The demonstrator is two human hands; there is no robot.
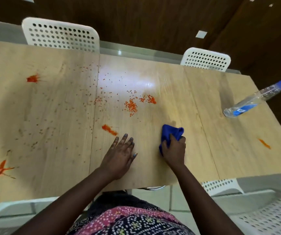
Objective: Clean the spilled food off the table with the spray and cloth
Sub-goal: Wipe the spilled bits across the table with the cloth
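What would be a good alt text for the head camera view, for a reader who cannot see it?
A person's right hand grips a blue cloth on a wooden table scattered with orange food spill, while the left hand rests flat beside it. A spray bottle stands at the far right.

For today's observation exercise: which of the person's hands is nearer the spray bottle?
Right. The right hand, gripping the blue cloth, lies toward the spray bottle at the table's right; the left hand rests flat farther left.
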